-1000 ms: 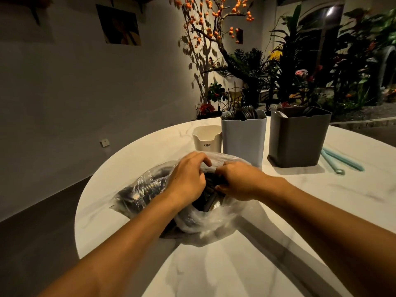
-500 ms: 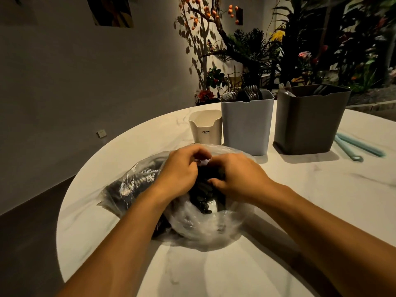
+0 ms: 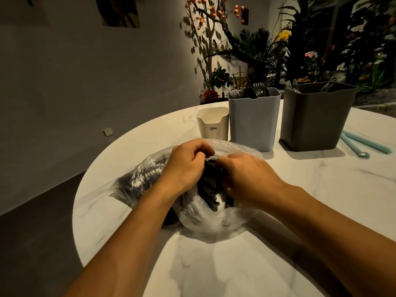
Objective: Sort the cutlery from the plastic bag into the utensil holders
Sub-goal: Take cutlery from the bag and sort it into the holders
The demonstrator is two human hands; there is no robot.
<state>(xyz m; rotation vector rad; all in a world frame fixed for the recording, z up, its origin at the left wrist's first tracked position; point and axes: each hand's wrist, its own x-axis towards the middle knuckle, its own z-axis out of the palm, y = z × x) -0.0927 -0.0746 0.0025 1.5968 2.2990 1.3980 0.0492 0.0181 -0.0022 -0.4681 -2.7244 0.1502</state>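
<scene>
Crinkled clear plastic bag (image 3: 137, 183) of black plastic cutlery (image 3: 209, 189) lies under both hands; left hand (image 3: 186, 166) and right hand (image 3: 248, 179) pinch its mouth. Thin film could tear, spilling pieces short of the pale grey holder (image 3: 254, 121) beyond the knuckles.

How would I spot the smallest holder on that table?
Look at the round marble table and the three holders along its far edge. The cream holder stands at the left end, beside the pale blue holder; it is the shortest, with small dark lettering.
</scene>
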